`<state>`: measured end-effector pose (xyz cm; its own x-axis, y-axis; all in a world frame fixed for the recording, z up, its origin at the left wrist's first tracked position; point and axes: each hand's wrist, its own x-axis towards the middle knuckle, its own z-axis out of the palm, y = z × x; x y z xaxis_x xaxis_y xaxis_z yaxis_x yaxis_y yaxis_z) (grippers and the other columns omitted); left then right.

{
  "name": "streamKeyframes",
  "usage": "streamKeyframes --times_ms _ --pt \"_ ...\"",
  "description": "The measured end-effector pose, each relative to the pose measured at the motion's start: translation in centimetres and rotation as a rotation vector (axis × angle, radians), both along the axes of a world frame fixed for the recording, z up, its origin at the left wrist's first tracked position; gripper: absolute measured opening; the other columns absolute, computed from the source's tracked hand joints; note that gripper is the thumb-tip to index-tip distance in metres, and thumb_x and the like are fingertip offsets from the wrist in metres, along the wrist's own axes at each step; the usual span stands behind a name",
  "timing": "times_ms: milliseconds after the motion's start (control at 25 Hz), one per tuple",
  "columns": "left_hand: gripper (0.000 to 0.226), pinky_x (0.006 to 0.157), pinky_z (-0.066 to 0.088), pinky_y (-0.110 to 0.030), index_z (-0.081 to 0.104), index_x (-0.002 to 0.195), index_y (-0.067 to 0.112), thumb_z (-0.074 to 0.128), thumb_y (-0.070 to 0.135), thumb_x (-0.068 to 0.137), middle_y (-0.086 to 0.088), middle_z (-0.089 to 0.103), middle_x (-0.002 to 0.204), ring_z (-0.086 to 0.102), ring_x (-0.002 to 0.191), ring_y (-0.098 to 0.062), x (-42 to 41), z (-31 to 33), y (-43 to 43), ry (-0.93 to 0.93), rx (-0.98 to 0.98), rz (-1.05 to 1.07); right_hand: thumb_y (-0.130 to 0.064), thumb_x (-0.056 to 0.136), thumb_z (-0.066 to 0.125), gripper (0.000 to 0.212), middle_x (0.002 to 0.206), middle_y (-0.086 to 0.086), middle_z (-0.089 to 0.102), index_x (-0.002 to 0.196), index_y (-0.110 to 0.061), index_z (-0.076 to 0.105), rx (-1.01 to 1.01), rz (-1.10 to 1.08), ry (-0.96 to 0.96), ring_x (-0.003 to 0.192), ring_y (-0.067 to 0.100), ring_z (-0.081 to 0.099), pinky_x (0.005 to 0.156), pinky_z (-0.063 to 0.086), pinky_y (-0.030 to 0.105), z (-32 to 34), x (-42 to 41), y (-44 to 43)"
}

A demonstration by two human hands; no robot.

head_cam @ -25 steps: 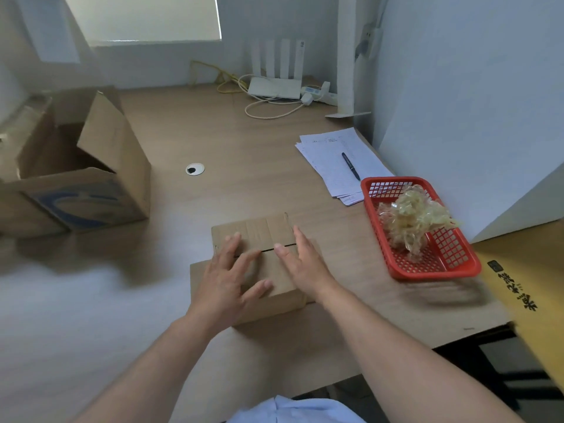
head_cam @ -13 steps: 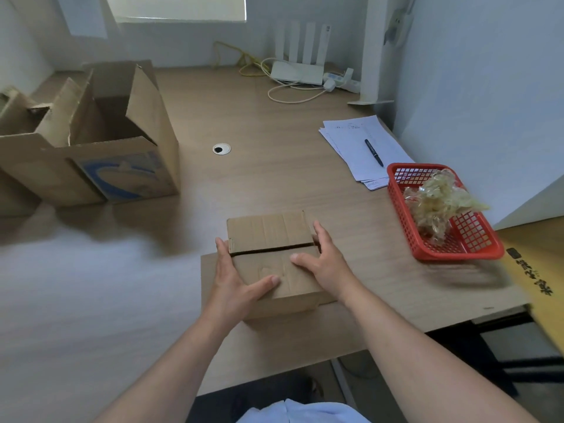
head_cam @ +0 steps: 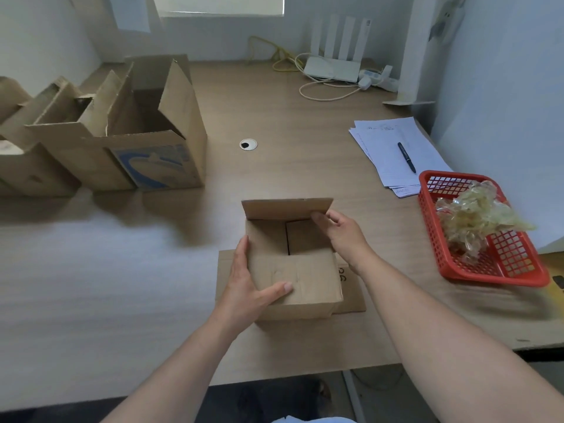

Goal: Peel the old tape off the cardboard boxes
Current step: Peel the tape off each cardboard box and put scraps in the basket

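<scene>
The small box's [head_cam: 300, 277] far flap [head_cam: 283, 207], shut flat half a second ago, now stands raised, and the inside shows. At upper left, two larger open cartons [head_cam: 122, 154] stand side by side on the desk [head_cam: 305, 123]. Lower centre, the small box sits on a flat cardboard sheet [head_cam: 352, 302] near the desk's front edge. The left hand [head_cam: 247, 285] clasps its near left corner, thumb across the top. The right hand [head_cam: 338, 230] pinches the raised flap at its right end. At right, a pen [head_cam: 406, 157] lies on papers [head_cam: 387, 138]; below them a red basket [head_cam: 494, 280] holds a crumpled tape wad [head_cam: 476, 218].
</scene>
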<state>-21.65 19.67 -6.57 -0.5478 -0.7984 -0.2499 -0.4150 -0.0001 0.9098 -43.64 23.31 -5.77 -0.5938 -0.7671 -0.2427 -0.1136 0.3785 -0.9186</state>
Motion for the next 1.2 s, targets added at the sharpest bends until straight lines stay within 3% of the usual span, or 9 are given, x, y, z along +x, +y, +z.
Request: streamKeyframes --times_ms 200,320,480,560,680,840,920,1040,1200 --pt "0.110 0.115 0.029 -0.038 0.013 0.146 0.034 0.086 0.040 0.063 0.016 0.022 0.148 0.029 0.134 -0.009 -0.3 0.0 -0.1 -0.035 -0.011 -0.002 -0.042 0.085 0.066 0.052 0.064 0.003 0.026 0.056 -0.017 0.031 -0.097 -0.208 -0.141 0.061 0.017 0.023 0.057 0.018 0.032 -0.4 0.3 -2.3" --pt "0.104 0.115 0.029 -0.040 0.018 0.143 0.035 0.086 0.037 0.065 0.009 0.020 0.152 0.028 0.137 -0.013 -0.2 0.6 0.2 -0.053 -0.019 -0.011 -0.036 0.086 0.067 0.038 0.073 0.007 0.032 0.068 -0.011 0.045 -0.145 -0.231 -0.162 0.068 0.021 0.026 0.064 0.022 0.030 -0.6 0.3 -2.6" --pt "0.041 0.110 0.036 -0.046 0.053 0.106 0.052 0.070 0.059 0.070 -0.001 0.032 0.152 0.036 0.137 -0.017 -0.5 2.0 -0.4 0.028 0.157 -0.004 -0.031 0.086 0.068 0.023 0.083 0.005 0.041 0.083 -0.013 0.054 -0.204 -0.236 -0.190 0.075 0.018 0.035 0.069 0.026 0.030 -0.4 -0.4 -2.8" --pt "0.026 0.108 0.037 -0.040 0.068 0.097 0.041 0.051 0.059 0.088 0.003 0.051 0.140 0.043 0.131 -0.014 -0.9 2.7 -1.2 0.121 0.276 0.071 -0.030 0.087 0.067 0.024 0.079 0.006 0.038 0.079 -0.012 0.053 -0.207 -0.240 -0.166 0.072 0.019 0.031 0.067 0.026 0.029 0.0 -1.0 -3.1" --pt "0.042 0.084 0.045 -0.029 0.074 0.095 0.023 0.039 0.046 0.099 0.014 0.071 0.108 0.058 0.114 -0.008 -1.7 3.4 -2.5 0.278 0.461 0.158 -0.029 0.088 0.066 0.034 0.071 0.008 0.030 0.069 -0.009 0.047 -0.194 -0.268 -0.119 0.066 0.020 0.027 0.057 0.025 0.027 0.5 -1.9 -3.5" --pt "0.033 0.081 0.043 -0.023 0.068 0.114 0.025 0.066 0.040 0.085 0.013 0.053 0.137 0.054 0.118 -0.004 -1.6 3.2 -2.6 0.249 0.423 0.040 -0.027 0.088 0.066 0.038 0.065 0.005 0.028 0.064 -0.009 0.042 -0.199 -0.307 -0.128 0.062 0.015 0.026 0.055 0.024 0.025 0.4 -2.5 -3.8" --pt "0.070 0.082 0.045 -0.013 0.053 0.128 0.034 0.079 0.045 0.064 0.021 0.044 0.139 0.054 0.113 0.009 -1.0 3.4 -2.4 0.187 0.431 -0.129 -0.028 0.088 0.065 0.034 0.068 0.007 0.029 0.069 -0.007 0.048 -0.203 -0.321 -0.133 0.065 0.018 0.027 0.059 0.027 0.027 0.3 -2.5 -3.8" --pt "0.131 0.111 0.028 -0.017 -0.008 0.147 0.048 0.085 0.056 0.055 0.027 0.013 0.152 0.023 0.135 0.013 0.0 2.4 -1.4 -0.152 0.198 -0.384 -0.028 0.088 0.065 0.036 0.065 0.006 0.028 0.067 -0.006 0.046 -0.209 -0.327 -0.118 0.063 0.017 0.026 0.056 0.026 0.026 -0.1 -2.8 -4.1" --pt "0.136 0.118 0.018 -0.030 -0.033 0.133 0.051 0.084 0.051 0.063 0.024 -0.009 0.156 0.007 0.144 -0.002 -0.1 1.2 -0.2 -0.260 -0.030 -0.354 -0.028 0.089 0.064 0.040 0.060 0.000 0.027 0.062 -0.010 0.040 -0.196 -0.313 -0.084 0.058 0.013 0.025 0.049 0.024 0.021 -0.4 -2.8 -4.3"
